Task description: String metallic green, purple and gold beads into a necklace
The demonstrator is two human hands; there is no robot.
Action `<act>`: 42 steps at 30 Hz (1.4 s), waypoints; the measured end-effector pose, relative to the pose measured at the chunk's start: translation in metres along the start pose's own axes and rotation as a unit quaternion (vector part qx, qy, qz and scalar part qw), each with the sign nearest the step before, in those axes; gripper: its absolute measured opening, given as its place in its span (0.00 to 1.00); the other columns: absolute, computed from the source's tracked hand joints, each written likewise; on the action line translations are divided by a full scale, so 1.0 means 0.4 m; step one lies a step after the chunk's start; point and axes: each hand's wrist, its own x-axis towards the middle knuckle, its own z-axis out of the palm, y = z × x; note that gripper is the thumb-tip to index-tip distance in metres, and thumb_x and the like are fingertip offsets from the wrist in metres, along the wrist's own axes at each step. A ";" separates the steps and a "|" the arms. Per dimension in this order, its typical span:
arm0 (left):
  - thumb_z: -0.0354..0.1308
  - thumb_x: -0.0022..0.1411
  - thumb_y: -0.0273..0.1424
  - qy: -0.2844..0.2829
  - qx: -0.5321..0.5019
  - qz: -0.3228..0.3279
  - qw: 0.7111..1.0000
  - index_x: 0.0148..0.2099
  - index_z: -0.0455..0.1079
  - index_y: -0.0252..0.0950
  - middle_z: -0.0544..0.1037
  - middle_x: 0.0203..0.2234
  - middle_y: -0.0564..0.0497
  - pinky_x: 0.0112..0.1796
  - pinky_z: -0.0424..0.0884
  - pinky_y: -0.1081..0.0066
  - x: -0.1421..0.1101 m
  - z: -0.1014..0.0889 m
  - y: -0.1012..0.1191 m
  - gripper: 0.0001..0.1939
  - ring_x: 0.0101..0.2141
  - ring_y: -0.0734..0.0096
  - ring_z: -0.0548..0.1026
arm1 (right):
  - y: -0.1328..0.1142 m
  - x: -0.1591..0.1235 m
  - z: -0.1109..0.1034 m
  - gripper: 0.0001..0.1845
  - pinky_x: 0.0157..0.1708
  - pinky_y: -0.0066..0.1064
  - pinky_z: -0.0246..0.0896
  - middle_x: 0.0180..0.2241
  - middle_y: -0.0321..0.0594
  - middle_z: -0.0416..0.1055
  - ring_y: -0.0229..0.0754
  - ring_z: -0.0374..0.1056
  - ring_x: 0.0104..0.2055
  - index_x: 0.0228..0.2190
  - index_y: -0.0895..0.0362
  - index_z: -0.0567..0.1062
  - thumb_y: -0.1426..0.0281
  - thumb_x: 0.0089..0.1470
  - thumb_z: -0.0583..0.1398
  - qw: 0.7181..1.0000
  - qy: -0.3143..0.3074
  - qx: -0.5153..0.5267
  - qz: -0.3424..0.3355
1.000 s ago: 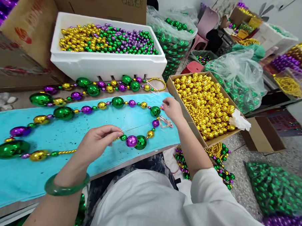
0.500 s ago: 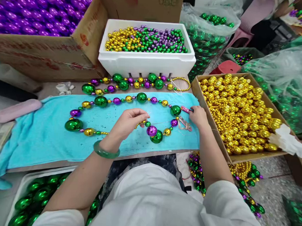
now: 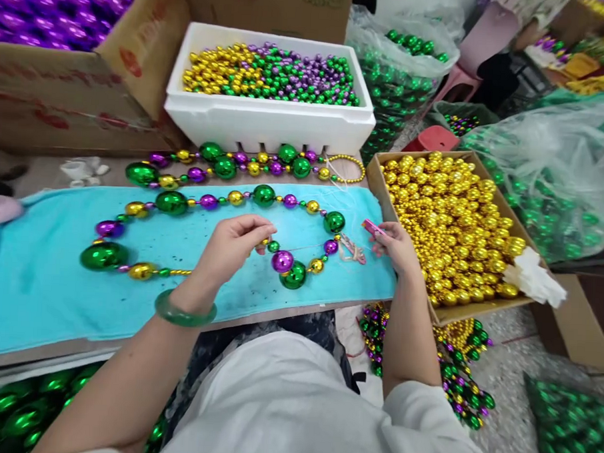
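Note:
A bead necklace [image 3: 264, 195] of green, purple and gold beads lies in a loop on the light blue towel [image 3: 219, 293]. My left hand [image 3: 234, 247], with a green bangle on its wrist, pinches the necklace's end by a small gold bead. A thin clear thread runs from there across the loop. Over the towel's right end, my right hand [image 3: 398, 247] grips a slim pink lighter [image 3: 373, 227], pointing left. Beside it lie what look like thread snips [image 3: 352, 249] with wrapped handles, just right of the loop.
Finished-looking bead strands [image 3: 224, 168] lie behind the towel, before a white foam box [image 3: 269, 121] of small beads. A carton [image 3: 378, 183] of gold beads stands right; a large carton [image 3: 62, 102] of purple beads stands back left. Green beads [image 3: 23, 415] fill a tray at front left.
My right hand has picked up the pink lighter from the towel's right end and drawn it back slightly. My left hand keeps its pinch on the necklace end. The view has swung about.

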 end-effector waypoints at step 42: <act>0.67 0.48 0.40 -0.043 -0.035 -0.002 0.998 0.29 0.75 0.35 0.73 0.20 0.52 0.21 0.66 0.74 -0.012 0.007 -0.019 0.13 0.21 0.76 0.68 | -0.046 -0.155 0.150 0.16 0.22 0.27 0.60 0.33 0.38 0.75 0.34 0.64 0.22 0.43 0.54 0.71 0.56 0.58 0.57 0.973 -0.104 0.086 -0.186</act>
